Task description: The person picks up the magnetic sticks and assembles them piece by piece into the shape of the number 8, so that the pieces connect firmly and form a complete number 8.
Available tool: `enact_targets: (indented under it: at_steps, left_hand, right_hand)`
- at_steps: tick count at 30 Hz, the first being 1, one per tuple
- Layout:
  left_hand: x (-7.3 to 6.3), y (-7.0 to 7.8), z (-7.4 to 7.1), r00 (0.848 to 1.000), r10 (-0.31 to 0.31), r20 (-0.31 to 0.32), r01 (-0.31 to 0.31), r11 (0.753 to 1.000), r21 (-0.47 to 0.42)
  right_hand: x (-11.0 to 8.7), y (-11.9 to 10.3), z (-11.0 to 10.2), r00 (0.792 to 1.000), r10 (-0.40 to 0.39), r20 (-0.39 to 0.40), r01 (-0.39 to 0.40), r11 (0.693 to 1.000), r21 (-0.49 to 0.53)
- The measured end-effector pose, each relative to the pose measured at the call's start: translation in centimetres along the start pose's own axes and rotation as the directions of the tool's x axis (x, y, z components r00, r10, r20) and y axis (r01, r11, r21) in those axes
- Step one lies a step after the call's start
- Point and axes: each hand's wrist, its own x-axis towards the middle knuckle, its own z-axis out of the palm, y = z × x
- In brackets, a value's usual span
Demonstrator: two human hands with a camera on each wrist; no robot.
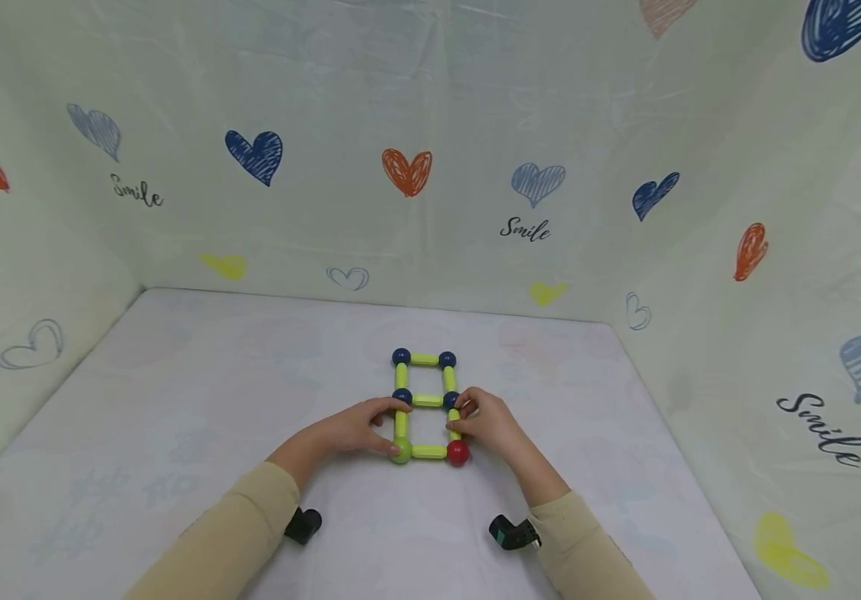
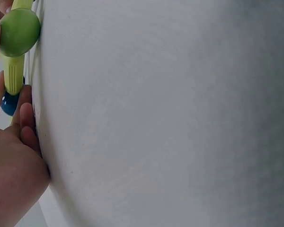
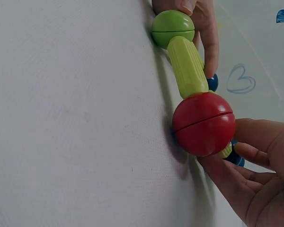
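Observation:
A flat ladder-shaped frame of toy balls and yellow-green rods (image 1: 427,401) lies on the white cloth, forming two joined squares. Dark blue balls (image 1: 402,357) sit at the far and middle corners. At the near corners are a green ball (image 1: 401,452) on the left and a red ball (image 3: 204,124) on the right. My left hand (image 1: 358,426) holds the left side, thumb at the green ball, a fingertip at the middle blue ball. My right hand (image 1: 492,423) pinches the right side between the red ball and the middle blue ball, its fingertips partly hidden behind the red ball in the right wrist view.
White cloth (image 1: 235,392) covers the table. Pale walls (image 1: 460,100) printed with hearts and "Smile" stand behind and at both sides. Small black devices (image 1: 514,532) show beside both sleeved forearms.

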Motion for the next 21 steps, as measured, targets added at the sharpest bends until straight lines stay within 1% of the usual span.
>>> enact_targets:
  at_steps: [6, 11, 13, 19, 21]
  left_hand:
    - [-0.3, 0.3, -0.1, 1.0, -0.016, -0.003, 0.016, 1.0, -0.017]
    - [-0.8, 0.5, -0.6, 1.0, -0.006, -0.005, 0.006, 1.0, 0.017]
    - [-0.9, 0.5, -0.8, 1.0, 0.003, -0.013, -0.003, 1.0, 0.03]
    - [-1.0, 0.0, -1.5, 0.999, 0.002, -0.037, -0.001, 1.0, 0.03]
    - [-1.1, -0.2, -1.7, 0.999, 0.013, -0.039, -0.012, 0.999, 0.036]
  right_hand:
    - [-0.3, 0.3, 0.1, 1.0, -0.008, -0.01, 0.008, 1.0, 0.01]
    - [-0.5, 0.3, 0.3, 1.0, -0.01, -0.016, 0.011, 0.999, 0.036]
    - [-0.5, 0.2, 0.5, 1.0, -0.013, -0.017, 0.014, 0.999, 0.049]
    - [-0.3, 0.0, 1.0, 1.0, -0.023, -0.019, 0.025, 0.996, 0.089]
    - [-0.3, 0.1, 1.2, 0.999, -0.033, -0.022, 0.035, 0.995, 0.092]
